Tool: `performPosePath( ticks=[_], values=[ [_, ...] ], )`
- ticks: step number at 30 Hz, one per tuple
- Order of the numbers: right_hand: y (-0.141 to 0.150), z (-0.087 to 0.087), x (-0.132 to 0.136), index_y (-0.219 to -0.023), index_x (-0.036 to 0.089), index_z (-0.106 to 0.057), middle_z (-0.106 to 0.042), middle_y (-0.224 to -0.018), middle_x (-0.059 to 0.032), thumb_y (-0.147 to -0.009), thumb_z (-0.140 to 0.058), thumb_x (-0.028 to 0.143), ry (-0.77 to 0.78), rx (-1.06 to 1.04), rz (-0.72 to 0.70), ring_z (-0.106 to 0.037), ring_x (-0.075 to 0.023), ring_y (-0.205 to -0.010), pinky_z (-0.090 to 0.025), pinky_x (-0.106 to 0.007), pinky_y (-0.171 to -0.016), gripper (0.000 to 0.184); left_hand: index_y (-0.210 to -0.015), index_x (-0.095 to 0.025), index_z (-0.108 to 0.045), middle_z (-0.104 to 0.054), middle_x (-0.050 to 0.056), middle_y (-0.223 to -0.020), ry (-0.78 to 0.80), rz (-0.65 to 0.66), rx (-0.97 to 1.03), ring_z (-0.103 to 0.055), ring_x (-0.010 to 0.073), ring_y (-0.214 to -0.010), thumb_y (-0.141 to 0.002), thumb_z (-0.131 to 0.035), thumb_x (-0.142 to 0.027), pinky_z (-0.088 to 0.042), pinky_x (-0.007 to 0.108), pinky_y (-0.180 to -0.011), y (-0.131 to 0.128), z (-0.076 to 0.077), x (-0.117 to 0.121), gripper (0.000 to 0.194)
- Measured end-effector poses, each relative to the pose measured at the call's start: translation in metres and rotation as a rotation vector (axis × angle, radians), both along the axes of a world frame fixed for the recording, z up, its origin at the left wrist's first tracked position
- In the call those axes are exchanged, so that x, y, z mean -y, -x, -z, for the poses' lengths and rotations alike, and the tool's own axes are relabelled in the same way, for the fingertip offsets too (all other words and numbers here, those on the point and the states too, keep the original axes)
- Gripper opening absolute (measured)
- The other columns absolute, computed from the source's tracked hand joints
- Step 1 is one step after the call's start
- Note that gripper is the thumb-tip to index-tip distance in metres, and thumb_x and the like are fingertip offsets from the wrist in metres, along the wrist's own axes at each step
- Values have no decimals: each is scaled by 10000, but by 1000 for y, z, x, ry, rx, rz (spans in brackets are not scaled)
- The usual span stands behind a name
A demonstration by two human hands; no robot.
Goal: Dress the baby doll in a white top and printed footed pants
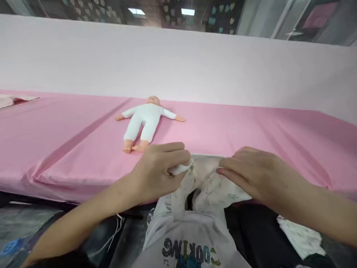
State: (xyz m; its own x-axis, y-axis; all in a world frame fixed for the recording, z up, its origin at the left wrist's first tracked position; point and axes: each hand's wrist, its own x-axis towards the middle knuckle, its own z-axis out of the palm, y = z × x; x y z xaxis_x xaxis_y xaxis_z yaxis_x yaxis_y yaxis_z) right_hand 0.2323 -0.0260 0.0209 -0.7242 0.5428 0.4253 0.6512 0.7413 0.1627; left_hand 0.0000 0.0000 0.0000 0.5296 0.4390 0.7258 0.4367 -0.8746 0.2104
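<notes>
A thin white baby garment (209,186) with a faint print hangs between my hands over the near edge of the pink cover; I cannot tell its exact kind. My left hand (164,171) is closed, pinching a white folded edge between thumb and fingers. At the opposite end, my right hand (248,171) has its fingers and thumb pressed together on the upper part of the cloth. Beyond my left hand a baby doll (145,118) in a white body lies on its back, arms spread.
Pink cloth (251,137) covers the table, running back to a white wall (178,63) with a window above. A folded cloth (16,99) lies at the far left. Below right, a patterned cloth (301,236) rests near a black surface. A white cable (114,232) hangs at lower left.
</notes>
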Motion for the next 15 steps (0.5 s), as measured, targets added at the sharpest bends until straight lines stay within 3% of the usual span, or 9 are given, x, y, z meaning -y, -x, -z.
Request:
performPosePath(
  ticks=[4, 7, 9, 12, 15],
  values=[
    [5, 28, -8, -781, 188, -577, -569, -561, 49, -932, -494, 274, 173, -273, 112, -466, -93, -423, -274, -232, -441, 193, -753, -221, -394, -382, -98, -575, 268, -90, 82, -302, 57, -470, -645, -498, 22, -243, 165, -458, -7, 24, 0, 285],
    [25, 72, -11, -830, 195, -579, -587, -604, 63, -857, -591, 215, 334, -640, 281, -479, -75, -449, -329, -199, -471, 35, -808, -222, -423, -432, -106, -555, 476, -194, 178, -349, 58, -439, -678, -478, -4, -272, 172, -466, -21, 59, 3, 260],
    [45, 105, -6, -855, 192, -570, -580, -630, 47, -851, -586, 220, 417, -904, 326, -539, -94, -538, -379, -185, -502, 33, -833, -218, -438, -469, -99, -552, 633, -236, 253, -387, 66, -439, -718, -475, -40, -288, 183, -473, -32, 84, 8, 215],
    [73, 142, 11, -930, 196, -557, -597, -695, 23, -912, -498, 273, 520, -1227, 300, -580, -106, -602, -450, -184, -534, 99, -897, -217, -463, -516, -77, -592, 900, -161, 485, -435, 79, -477, -825, -479, -157, -319, 185, -475, -42, 110, 20, 95],
    [87, 150, 28, -1035, 200, -547, -621, -821, -9, -918, -485, 255, 425, -1227, 259, -601, -119, -711, -494, -211, -628, 144, -1087, -242, -463, -608, -32, -782, 1162, 28, 741, -541, 96, -621, -882, -504, -295, -418, 192, -572, -39, 114, 32, 216]
  ],
)
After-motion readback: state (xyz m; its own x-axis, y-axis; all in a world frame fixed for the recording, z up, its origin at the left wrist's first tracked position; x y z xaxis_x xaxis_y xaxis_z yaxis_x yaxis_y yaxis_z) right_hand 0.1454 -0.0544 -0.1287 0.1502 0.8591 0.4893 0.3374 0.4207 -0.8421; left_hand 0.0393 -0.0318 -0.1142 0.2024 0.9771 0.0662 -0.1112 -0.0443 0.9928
